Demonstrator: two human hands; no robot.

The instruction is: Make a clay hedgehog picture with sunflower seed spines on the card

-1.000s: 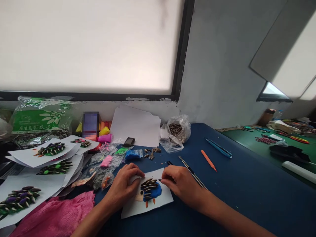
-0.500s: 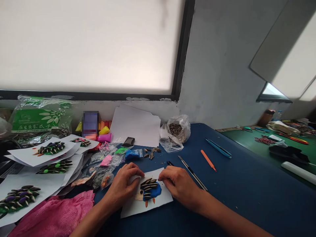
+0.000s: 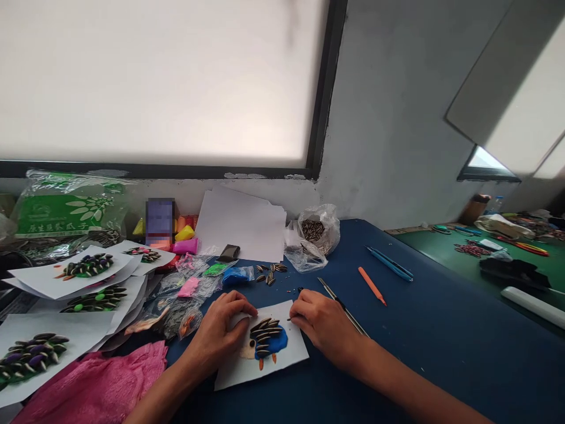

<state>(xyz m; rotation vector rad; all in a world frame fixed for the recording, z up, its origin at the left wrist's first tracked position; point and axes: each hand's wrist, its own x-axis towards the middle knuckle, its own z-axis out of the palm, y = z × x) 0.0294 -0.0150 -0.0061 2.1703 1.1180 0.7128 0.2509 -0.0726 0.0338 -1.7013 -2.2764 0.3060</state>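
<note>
A white sheet of paper (image 3: 289, 353) lies before me, bearing a hedgehog picture with a blue clay body (image 3: 279, 340), a beige face and small orange feet. Striped sunflower seeds (image 3: 267, 331) stand in rows over the left and upper part of the blue clay. My left hand (image 3: 227, 321) rests at the paper's upper left edge, thumb and forefinger apart and touching the sheet. Just right of the clay, my right hand (image 3: 320, 321) is closed in a pinch. A small dark tip, seemingly a sunflower seed (image 3: 289, 319), pokes out from its fingertips.
Loose seeds (image 3: 270, 272) and a bag of seeds (image 3: 312, 231) lie beyond the paper. Clay packets (image 3: 236, 275) and finished pictures (image 3: 37, 353) crowd the left, by a pink cloth (image 3: 106, 383). To the right lie a craft knife (image 3: 338, 300), an orange pen (image 3: 371, 286) and blue tweezers (image 3: 389, 263).
My right hand has shifted slightly right, away from the blue clay, and a dark tip now shows at its fingertips. My left hand stays on the paper.
</note>
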